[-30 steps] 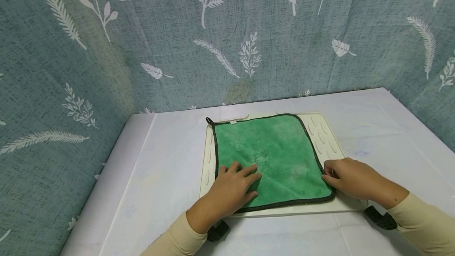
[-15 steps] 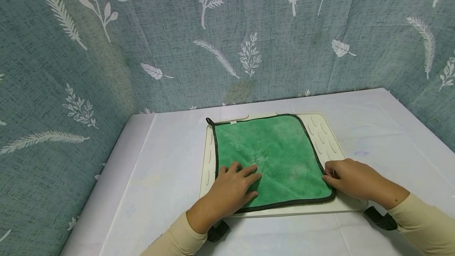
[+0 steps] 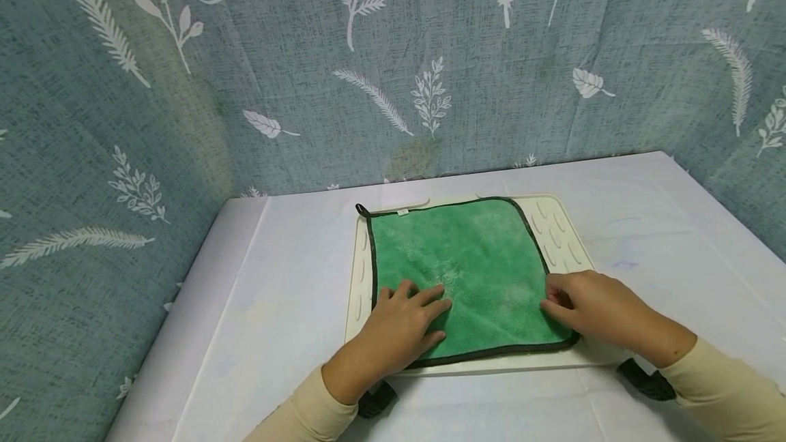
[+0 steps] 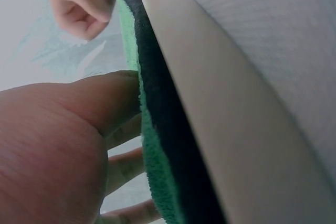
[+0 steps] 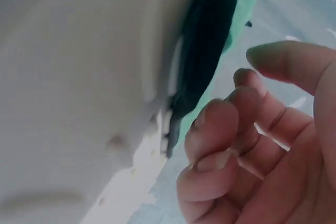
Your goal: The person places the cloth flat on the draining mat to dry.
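A green cloth (image 3: 467, 258) with a black border lies spread on a cream tray (image 3: 565, 237). My left hand (image 3: 399, 326) rests on the cloth's near left part, fingers spread. In the left wrist view, the left thumb (image 4: 110, 95) touches the cloth's fuzzy face beside the dark border. Over the cloth's right edge is my right hand (image 3: 592, 305), its fingers bent. The right wrist view shows the right thumb (image 5: 289, 64) apart from the curled fingers (image 5: 212, 129), with nothing between them. The border's right stretch is partly hidden under that hand.
The tray stands on a white-covered table (image 3: 295, 278), with tabletop on both sides of it. Leaf-patterned fabric walls (image 3: 295, 74) rise behind and at the sides. A black loop (image 3: 363, 210) sticks out from the cloth's far left corner.
My right hand has shifted slightly left, from the cloth's right border to just over its green face. The left hand, cloth and tray have stayed put.
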Tool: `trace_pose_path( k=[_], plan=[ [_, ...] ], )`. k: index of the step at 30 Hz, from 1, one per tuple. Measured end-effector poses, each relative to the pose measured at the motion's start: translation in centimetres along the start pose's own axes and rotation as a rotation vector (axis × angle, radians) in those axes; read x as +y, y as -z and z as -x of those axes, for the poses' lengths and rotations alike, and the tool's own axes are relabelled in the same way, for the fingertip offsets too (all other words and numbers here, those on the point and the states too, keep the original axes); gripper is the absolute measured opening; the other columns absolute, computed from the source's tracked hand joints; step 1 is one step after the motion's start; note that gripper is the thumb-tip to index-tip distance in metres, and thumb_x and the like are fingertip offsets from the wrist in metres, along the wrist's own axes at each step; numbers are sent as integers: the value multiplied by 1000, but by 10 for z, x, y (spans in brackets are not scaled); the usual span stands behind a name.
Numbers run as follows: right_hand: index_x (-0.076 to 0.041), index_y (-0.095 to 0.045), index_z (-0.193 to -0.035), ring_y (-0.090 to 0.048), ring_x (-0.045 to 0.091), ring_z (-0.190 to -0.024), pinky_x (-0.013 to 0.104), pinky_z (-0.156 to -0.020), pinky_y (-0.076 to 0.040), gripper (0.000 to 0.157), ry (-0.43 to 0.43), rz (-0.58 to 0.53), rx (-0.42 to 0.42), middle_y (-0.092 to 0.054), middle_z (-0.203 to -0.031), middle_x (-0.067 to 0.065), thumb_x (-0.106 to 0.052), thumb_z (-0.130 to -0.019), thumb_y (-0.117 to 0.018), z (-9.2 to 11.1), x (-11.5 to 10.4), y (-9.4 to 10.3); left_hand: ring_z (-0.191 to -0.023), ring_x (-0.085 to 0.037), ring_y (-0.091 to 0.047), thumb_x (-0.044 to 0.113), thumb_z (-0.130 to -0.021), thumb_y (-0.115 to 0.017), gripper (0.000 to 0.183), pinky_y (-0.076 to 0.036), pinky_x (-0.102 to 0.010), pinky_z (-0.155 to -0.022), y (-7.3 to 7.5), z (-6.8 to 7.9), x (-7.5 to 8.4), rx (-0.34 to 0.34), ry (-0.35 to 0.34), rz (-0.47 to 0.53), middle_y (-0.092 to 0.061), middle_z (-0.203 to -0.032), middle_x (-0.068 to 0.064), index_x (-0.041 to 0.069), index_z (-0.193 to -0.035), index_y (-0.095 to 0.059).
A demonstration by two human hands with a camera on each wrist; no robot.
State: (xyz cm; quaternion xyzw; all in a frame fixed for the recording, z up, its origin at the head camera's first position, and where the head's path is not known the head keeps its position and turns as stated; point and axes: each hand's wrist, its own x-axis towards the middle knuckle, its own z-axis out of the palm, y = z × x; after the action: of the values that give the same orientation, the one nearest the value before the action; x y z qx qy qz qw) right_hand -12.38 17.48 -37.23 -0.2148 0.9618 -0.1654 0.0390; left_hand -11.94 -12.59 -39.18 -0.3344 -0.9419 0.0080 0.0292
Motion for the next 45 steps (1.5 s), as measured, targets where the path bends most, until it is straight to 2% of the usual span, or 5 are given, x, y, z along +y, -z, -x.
trace_pose_path(
  k=[9,22,27,35,45],
  plan=[
    [-31,-52,-77,-37,-5,-54,17,-50,-33,17,211,-58,-98,-43,-63,-19,-34,-82,-68,1,-14,-9,-113,-24,-50,50,-85,-59,49,-44,-50,-80,4,2,3,-13,-1,-23,-46,-139,5,31,-129,-52],
    [-33,-56,-83,-44,-1,-62,20,-57,-36,19,200,-136,-208,-48,-71,-16,-34,-75,-73,1,-22,-12,-113,-18,-52,55,-79,-63,48,-42,-46,-85,20,10,10,-78,-59,28,-55,-124,5,31,-120,-56],
    [-31,-55,-84,-43,-1,-62,20,-56,-36,21,206,-137,-202,-48,-72,-16,-32,-75,-74,1,-20,-14,-114,-20,-51,57,-76,-65,51,-42,-47,-86,21,10,11,-113,-65,64,-53,-125,5,31,-119,-55],
    [-32,-54,-84,-44,-2,-61,19,-56,-36,16,191,-130,-208,-47,-72,-17,-29,-79,-70,2,-19,-16,-111,-21,-53,51,-76,-69,24,-44,-46,-83,23,9,11,-129,-97,103,-55,-116,7,34,-93,-62],
    [-33,-50,-72,-36,-4,-58,16,-53,-33,23,300,-122,-100,-44,-69,-17,-17,-84,-61,3,-23,-19,-114,-23,-51,53,-81,-62,22,-44,-47,-82,23,12,14,-124,-89,103,-55,-117,6,32,-89,-60]
  ],
)
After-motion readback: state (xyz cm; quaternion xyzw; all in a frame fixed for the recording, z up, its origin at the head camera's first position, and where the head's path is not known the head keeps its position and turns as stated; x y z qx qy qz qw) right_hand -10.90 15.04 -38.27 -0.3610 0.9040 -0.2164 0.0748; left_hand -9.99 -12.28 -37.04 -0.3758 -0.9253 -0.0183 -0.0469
